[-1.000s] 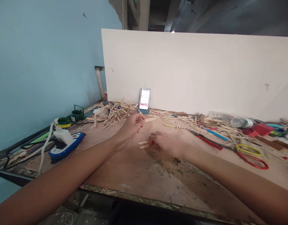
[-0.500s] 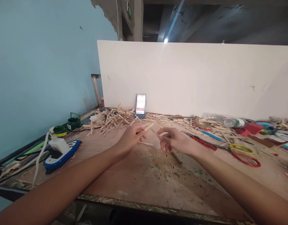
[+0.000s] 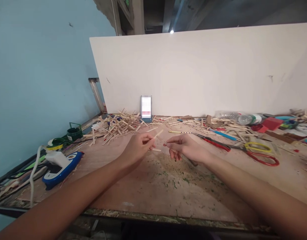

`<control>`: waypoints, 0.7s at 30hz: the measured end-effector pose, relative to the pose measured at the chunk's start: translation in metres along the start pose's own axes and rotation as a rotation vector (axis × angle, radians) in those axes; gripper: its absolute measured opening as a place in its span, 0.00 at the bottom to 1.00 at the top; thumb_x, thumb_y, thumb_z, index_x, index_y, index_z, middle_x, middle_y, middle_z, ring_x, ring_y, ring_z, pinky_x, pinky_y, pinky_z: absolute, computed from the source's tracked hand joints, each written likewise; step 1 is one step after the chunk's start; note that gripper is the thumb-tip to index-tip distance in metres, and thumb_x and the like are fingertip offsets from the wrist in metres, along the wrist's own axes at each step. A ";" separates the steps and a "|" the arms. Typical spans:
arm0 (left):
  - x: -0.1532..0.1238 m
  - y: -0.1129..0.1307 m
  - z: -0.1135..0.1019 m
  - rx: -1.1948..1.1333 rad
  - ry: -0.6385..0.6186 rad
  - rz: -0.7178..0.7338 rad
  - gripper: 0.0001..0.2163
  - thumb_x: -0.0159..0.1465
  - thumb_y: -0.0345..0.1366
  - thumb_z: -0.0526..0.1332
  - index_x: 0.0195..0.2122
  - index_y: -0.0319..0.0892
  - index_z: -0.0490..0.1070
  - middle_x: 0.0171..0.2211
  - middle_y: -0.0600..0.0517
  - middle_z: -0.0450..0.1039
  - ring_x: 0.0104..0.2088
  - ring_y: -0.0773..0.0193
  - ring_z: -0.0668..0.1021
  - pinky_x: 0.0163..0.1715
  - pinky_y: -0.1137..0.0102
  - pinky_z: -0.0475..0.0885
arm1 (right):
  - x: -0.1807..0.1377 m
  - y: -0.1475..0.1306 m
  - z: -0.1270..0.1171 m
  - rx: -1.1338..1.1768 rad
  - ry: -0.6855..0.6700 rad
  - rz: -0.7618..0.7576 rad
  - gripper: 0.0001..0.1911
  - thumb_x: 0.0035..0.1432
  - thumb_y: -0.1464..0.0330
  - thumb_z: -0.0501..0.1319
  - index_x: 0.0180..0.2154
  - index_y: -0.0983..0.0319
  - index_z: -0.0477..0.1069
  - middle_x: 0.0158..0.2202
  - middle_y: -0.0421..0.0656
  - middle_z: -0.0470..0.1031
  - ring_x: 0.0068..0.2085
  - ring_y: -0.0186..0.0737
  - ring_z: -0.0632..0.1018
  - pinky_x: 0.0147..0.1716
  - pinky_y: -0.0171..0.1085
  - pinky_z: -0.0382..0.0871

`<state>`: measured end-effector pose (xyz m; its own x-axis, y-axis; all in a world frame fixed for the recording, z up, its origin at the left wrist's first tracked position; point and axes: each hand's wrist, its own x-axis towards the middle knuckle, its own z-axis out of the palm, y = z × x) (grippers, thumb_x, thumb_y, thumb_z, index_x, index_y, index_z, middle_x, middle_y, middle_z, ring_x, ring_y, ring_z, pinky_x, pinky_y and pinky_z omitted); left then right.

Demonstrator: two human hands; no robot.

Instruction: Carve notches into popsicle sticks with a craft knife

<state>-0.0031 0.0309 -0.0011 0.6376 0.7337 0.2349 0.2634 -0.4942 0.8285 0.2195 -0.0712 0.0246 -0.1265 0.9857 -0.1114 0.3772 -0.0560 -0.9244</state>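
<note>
My left hand [image 3: 140,145] pinches a thin flat wooden stick [image 3: 158,134], which points up and to the right from the fingertips. To its right, apart from it, my right hand [image 3: 184,146] has thumb and forefinger pressed together. Whatever lies between those fingertips is too small to make out, and the other fingers curl below. Beneath the left fingers another wooden stick [image 3: 156,150] rests on the table. A short rod [image 3: 192,162] is partly hidden under my right hand. Just beyond that hand lies a yellow pencil [image 3: 179,132] with a striped end.
Loose wooden sticks [image 3: 118,128] are heaped at the back left. A phone [image 3: 146,107] leans on the white board [image 3: 180,73]. Red-handled pliers [image 3: 215,143], scissors [image 3: 260,155] and plastic bottles [image 3: 248,119] lie right. A blue-and-white power strip [image 3: 63,170] sits left. Green scraps [image 3: 173,176] litter the wooden table [image 3: 118,196].
My right thumb and forefinger have closed together, and the hand hangs over more of the rod. The left hand still holds its stick. The whole view has shifted and tilted slightly.
</note>
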 end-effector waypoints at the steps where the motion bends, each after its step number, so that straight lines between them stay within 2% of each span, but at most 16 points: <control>1: 0.000 0.000 0.000 0.005 -0.001 0.004 0.15 0.77 0.46 0.66 0.40 0.38 0.77 0.37 0.51 0.80 0.39 0.61 0.83 0.45 0.62 0.82 | 0.000 0.000 0.001 0.014 -0.001 0.002 0.15 0.76 0.58 0.65 0.42 0.65 0.76 0.31 0.37 0.76 0.26 0.31 0.75 0.27 0.32 0.74; 6: -0.002 0.002 0.002 0.039 0.002 0.036 0.14 0.76 0.45 0.67 0.39 0.39 0.77 0.37 0.52 0.80 0.38 0.61 0.83 0.45 0.62 0.81 | -0.002 0.002 0.002 0.066 0.005 0.014 0.16 0.77 0.58 0.64 0.42 0.65 0.76 0.31 0.36 0.75 0.25 0.30 0.73 0.25 0.31 0.71; 15: -0.006 0.004 -0.002 0.094 0.055 0.157 0.15 0.76 0.44 0.66 0.35 0.40 0.77 0.34 0.53 0.79 0.36 0.62 0.81 0.42 0.64 0.77 | -0.006 0.003 0.015 0.004 0.105 -0.069 0.18 0.76 0.58 0.66 0.35 0.64 0.74 0.27 0.34 0.71 0.24 0.29 0.70 0.25 0.31 0.69; 21: -0.007 0.003 -0.001 0.145 0.057 0.207 0.16 0.76 0.46 0.65 0.35 0.40 0.77 0.33 0.53 0.79 0.35 0.62 0.80 0.41 0.64 0.75 | -0.004 0.007 0.020 -0.010 0.159 -0.087 0.18 0.77 0.57 0.64 0.38 0.64 0.75 0.28 0.35 0.72 0.24 0.30 0.71 0.25 0.32 0.70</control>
<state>-0.0072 0.0244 0.0003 0.6483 0.6331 0.4230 0.2358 -0.6951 0.6792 0.2046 -0.0791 0.0110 -0.0132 0.9995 0.0291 0.3806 0.0319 -0.9242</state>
